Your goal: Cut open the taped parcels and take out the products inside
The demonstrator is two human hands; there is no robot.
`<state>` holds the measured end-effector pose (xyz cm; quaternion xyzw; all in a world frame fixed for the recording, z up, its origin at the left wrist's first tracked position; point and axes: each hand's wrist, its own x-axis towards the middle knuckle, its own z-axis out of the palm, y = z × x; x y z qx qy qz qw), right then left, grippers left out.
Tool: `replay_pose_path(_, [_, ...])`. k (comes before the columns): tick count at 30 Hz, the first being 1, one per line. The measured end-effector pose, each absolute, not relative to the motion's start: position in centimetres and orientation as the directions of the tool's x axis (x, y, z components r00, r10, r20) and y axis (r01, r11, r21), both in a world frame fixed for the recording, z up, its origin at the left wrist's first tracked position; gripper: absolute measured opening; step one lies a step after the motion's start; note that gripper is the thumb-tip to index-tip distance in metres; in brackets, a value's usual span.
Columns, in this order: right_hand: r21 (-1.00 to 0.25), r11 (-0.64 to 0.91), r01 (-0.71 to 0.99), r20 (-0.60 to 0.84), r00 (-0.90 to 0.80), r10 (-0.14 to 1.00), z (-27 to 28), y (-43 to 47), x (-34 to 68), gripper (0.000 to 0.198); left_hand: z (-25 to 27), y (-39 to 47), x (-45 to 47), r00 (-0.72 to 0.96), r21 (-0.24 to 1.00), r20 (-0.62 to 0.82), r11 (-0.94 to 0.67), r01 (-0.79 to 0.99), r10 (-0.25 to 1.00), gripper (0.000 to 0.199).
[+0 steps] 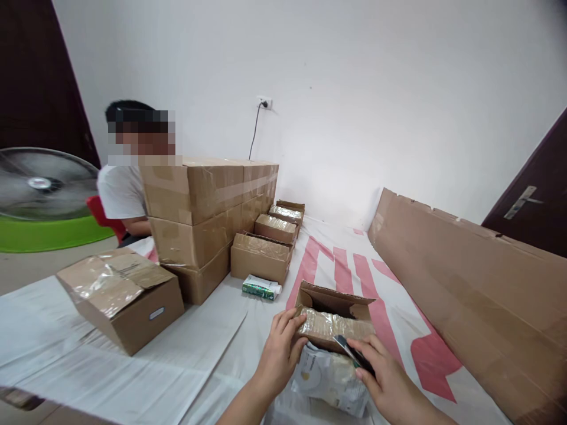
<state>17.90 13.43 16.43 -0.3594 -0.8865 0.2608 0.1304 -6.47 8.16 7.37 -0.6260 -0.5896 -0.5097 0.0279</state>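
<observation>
A small cardboard box with clear tape across its top lies right in front of me, its far flap raised. My left hand grips its left end, fingers over the top and thumb on the near side. In my right hand is a dark utility knife, its tip at the near edge of the taped top, close to the right end. Directly below the box, between my wrists, lies a white printed plastic package. The knife's handle is partly hidden by my fingers.
Large cartons are stacked at the left; a single carton stands before them. Several smaller boxes line the stack, with a green-and-white carton nearby. A cardboard panel borders the right. A person sits behind the stack.
</observation>
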Motion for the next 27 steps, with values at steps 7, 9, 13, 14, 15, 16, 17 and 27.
replay_pose_path(7, [-0.688,0.473,0.551,-0.004,-0.654,0.756,15.9,13.9,17.8,0.046,7.2,8.2,-6.4,-0.212,0.538,0.692,-0.297,0.789,0.69,0.035])
replay_pose_path(9, [-0.729,0.431,0.532,-0.023,-0.648,0.761,15.8,14.1,17.7,0.046,7.2,8.1,-6.3,-0.209,0.529,0.694,-0.292,0.797,0.689,0.036])
replay_pose_path(13, [-0.77,0.361,0.526,-0.066,-0.628,0.775,16.0,14.2,17.7,0.047,7.2,8.1,-6.3,-0.197,0.518,0.69,-0.284,0.807,0.697,0.036])
replay_pose_path(14, [-0.758,0.374,0.535,-0.063,-0.63,0.774,16.2,14.2,17.8,0.047,7.2,8.1,-6.3,-0.195,0.518,0.685,-0.282,0.808,0.702,0.036])
replay_pose_path(15, [-0.732,0.406,0.547,-0.051,-0.638,0.768,16.4,14.2,17.9,0.047,7.3,8.0,-6.3,-0.194,0.519,0.681,-0.279,0.808,0.706,0.036])
replay_pose_path(16, [-0.694,0.45,0.562,-0.034,-0.65,0.759,16.8,14.2,18.0,0.047,7.3,8.0,-6.4,-0.194,0.519,0.679,-0.276,0.809,0.708,0.036])
replay_pose_path(17, [-0.651,0.495,0.575,-0.018,-0.664,0.748,17.2,14.2,18.2,0.046,7.4,8.0,-6.4,-0.195,0.52,0.678,-0.275,0.809,0.709,0.036])
replay_pose_path(27, [-0.46,0.675,0.577,-0.027,-0.768,0.639,20.9,15.4,18.9,0.043,8.3,7.5,-6.3,-0.191,0.54,0.66,-0.282,0.793,0.727,0.038])
